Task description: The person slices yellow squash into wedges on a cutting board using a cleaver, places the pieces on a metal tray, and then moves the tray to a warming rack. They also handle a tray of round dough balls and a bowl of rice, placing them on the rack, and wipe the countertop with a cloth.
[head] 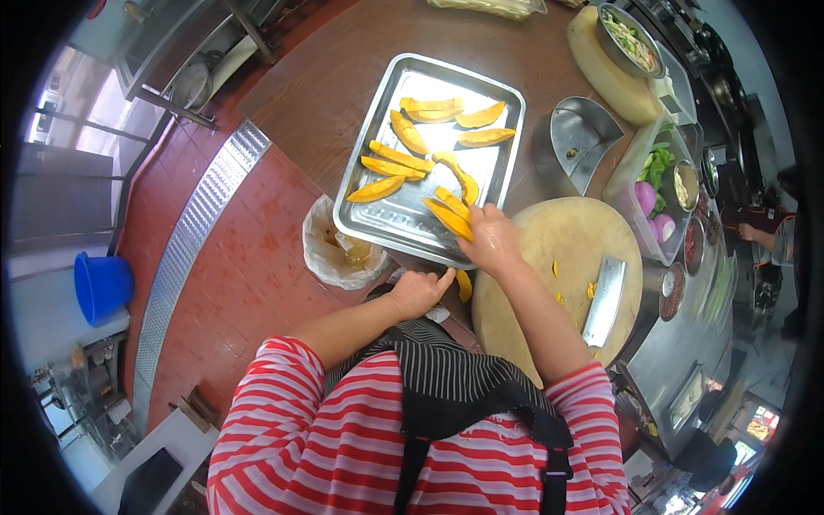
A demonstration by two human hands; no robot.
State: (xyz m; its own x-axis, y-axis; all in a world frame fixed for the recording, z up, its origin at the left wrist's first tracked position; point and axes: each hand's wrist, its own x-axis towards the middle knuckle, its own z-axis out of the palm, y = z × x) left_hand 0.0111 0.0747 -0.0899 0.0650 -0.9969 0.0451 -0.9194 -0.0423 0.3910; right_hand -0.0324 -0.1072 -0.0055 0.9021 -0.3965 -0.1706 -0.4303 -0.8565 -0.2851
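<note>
A rectangular metal tray [355,161] lies on the brown table with several orange squash wedges [409,132] spread in it. My right hand [494,239] reaches over the tray's near right corner and grips squash wedges [450,219] by their ends. My left hand [420,293] is at the tray's near edge, index finger extended, close to a squash piece [463,286] lying outside the tray; whether they touch is unclear. It appears to hold nothing. Under my right forearm is a round chopping board [547,222] bearing a cleaver [605,302] and small orange scraps.
A lined waste bin [344,257] stands below the table's left edge. Right of the tray are a curved metal container [579,138], a clear plastic tub [621,183] of vegetables, and a metal bowl [627,42] beside a large pale gourd [595,77]. A person's hand [748,232] shows far right.
</note>
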